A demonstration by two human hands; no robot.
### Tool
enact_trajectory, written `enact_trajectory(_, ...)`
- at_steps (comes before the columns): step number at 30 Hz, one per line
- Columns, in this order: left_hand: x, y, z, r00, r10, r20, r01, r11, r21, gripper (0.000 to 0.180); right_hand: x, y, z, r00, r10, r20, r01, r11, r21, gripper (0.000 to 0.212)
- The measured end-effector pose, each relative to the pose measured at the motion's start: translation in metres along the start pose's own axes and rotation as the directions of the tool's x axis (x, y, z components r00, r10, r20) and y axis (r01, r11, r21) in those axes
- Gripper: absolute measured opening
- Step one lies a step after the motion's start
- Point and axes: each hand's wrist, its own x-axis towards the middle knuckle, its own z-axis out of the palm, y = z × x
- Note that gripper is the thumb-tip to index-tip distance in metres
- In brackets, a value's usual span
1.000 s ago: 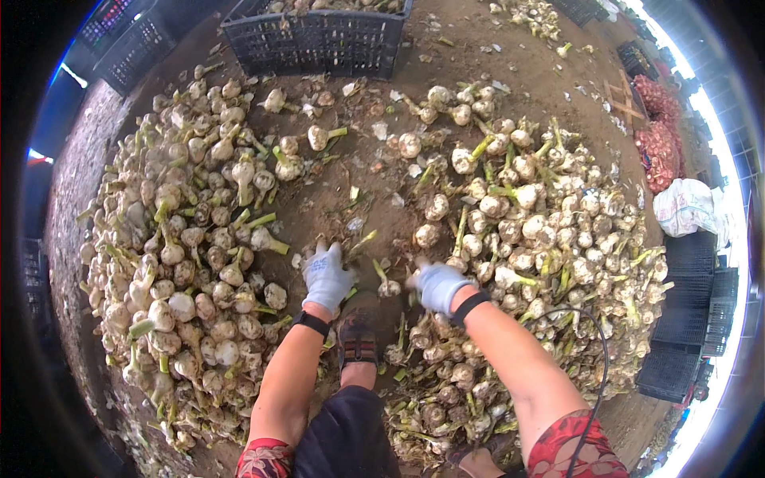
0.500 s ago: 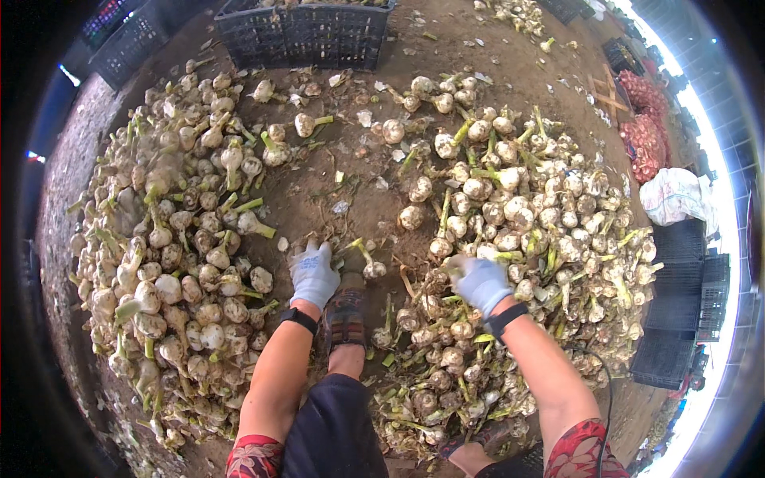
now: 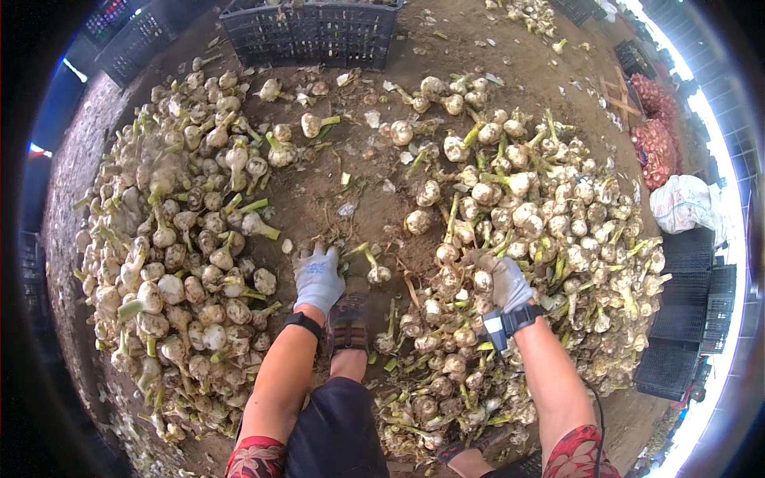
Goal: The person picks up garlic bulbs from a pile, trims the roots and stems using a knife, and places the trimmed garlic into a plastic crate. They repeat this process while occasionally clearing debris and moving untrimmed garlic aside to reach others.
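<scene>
My left hand (image 3: 319, 279), in a whitish-blue glove, reaches down to the soil beside my shoe (image 3: 348, 323), its soiled fingertips a little apart and no object seen in it. Just right of it lies a garlic bulb (image 3: 379, 274) with a green stem. My right hand (image 3: 508, 280), gloved alike, is turned on its side at the left edge of the right garlic heap (image 3: 550, 215). Its bent fingers reach around a pale garlic bulb (image 3: 482, 280); the thumb is partly hidden. A dark band (image 3: 522, 317) circles that wrist.
Another garlic heap (image 3: 183, 279) spreads at left. Beyond the bare soil strip (image 3: 351, 171) stands a black crate (image 3: 311, 36). At right are red net sacks (image 3: 657, 151), a white sack (image 3: 684, 205) and stacked black crates (image 3: 676, 311).
My right hand has shifted right and rolled from knuckles-up onto its side, uncovering a pale bulb. The left hand stays by the shoe. The whole view has slid slightly.
</scene>
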Motion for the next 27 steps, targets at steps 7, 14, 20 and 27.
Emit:
enact_trajectory(7,0.000,-0.005,-0.007,0.994,-0.007,0.112,0.012,0.999,-0.043,0.051,-0.013,-0.009,0.030,0.995,-0.097,0.030,0.089,0.973,0.212,0.029)
enact_trajectory(14,0.003,-0.028,0.002,0.991,-0.129,-0.019,0.123,0.973,-0.193,0.050,0.018,0.006,0.041,0.969,0.244,-0.040,-0.234,0.957,0.171,0.075)
enact_trajectory(20,0.011,0.013,-0.002,0.992,-0.078,0.103,0.089,-0.163,-0.983,0.057,0.007,-0.032,0.094,0.970,0.243,-0.004,-0.238,0.954,0.180,0.087)
enact_trajectory(27,0.028,0.047,-0.029,0.859,0.450,0.245,0.207,0.133,-0.969,0.108,0.007,-0.055,0.113,0.915,0.009,0.404,0.075,0.978,-0.192,0.039)
